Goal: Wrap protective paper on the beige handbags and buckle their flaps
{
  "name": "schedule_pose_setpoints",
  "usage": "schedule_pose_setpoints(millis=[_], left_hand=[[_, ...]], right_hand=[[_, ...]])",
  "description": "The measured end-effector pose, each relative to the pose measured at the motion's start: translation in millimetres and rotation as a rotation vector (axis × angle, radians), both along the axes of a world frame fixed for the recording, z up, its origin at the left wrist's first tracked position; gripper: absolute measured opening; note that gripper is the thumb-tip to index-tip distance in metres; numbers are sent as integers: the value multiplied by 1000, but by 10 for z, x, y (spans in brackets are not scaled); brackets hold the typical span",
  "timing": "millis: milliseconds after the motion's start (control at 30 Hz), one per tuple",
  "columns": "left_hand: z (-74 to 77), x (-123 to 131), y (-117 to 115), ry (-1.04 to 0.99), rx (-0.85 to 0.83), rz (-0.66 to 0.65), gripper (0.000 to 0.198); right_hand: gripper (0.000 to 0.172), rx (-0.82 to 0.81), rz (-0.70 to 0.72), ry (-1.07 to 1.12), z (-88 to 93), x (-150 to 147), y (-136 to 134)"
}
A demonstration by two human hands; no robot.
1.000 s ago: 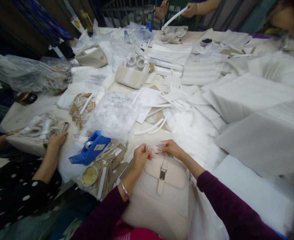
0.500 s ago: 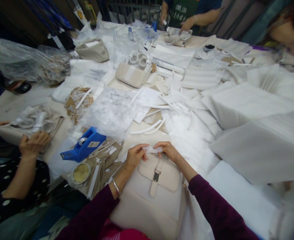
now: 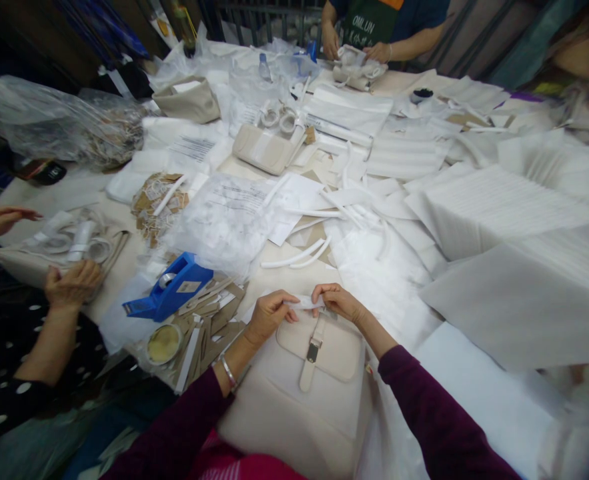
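Note:
A cream bag (image 3: 294, 413) with a flap pocket, strap and dark metal buckle (image 3: 313, 352) lies in front of me at the near table edge. Above its top end, a small strip of thin white wrapping (image 3: 304, 303) is stretched between my two hands. My left hand (image 3: 269, 317) pinches its left end between thumb and fingers. At the other end, my right hand (image 3: 339, 303) has the strip in a pinch too. The bag's top end is partly hidden behind my fingers.
Left of me are a blue tape dispenser (image 3: 174, 290), a round tub (image 3: 164, 343) and cardboard strips (image 3: 214, 313). Foam sheets (image 3: 504, 207) are piled on the right. A co-worker's hand (image 3: 74, 283) rests on another bag at left; another person works across the table.
My hands stay in nearly the same place, and the white strip looks narrower between them. The left co-worker's far hand has lifted off their bag.

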State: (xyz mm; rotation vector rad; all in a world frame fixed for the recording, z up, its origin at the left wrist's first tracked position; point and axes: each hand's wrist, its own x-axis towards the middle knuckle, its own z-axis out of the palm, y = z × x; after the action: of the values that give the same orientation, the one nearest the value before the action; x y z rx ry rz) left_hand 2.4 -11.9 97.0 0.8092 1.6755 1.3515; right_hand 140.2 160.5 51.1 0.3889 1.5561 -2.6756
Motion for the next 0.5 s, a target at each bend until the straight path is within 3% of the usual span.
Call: schedule_pose_setpoints(millis=[167,367,433,500], left_hand=[[63,17,-54,105,22,-69,23],[269,4,-154,186,25,-208,20],[369,-68,-136,92,4,-259,11],[446,-148,-50,-44,-49,-226,4]], right_hand=[[37,44,126,-11,71,17,25],[24,72,137,-26,15,-2,0],[21,68,128,-24,12,8,2],[19,73,137,-26,31,22,12]])
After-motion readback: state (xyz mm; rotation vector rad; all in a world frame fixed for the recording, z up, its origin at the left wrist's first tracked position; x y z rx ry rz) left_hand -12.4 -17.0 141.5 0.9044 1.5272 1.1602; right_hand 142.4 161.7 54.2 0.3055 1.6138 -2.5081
